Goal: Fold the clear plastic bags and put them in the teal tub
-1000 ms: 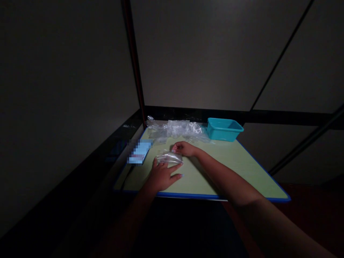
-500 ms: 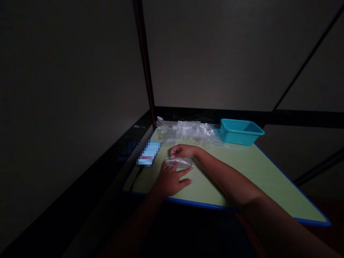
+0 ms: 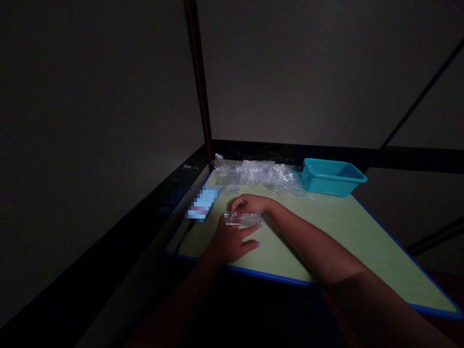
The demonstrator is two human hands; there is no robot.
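Note:
A small clear plastic bag lies flat on the pale green table, between my two hands. My left hand rests open on the near side of the bag. Its fingers are spread, and some fingertips touch the bag's near edge. From the far side comes my right hand, wrist bent inward, with fingers curled together. Its thumb and fingertips pinch the bag near its upper left part; the exact grip is small and dim.
Crumpled clear plastic bags spread along the table's far edge. A turquoise plastic basket stands at the far right. At the left edge lies a phone with a lit, blurred-out screen. Dark-framed walls enclose the table behind and at left.
My right fingertips have shifted slightly nearer and over the bag's upper left part. My left hand stays almost in place. The view has turned a little.

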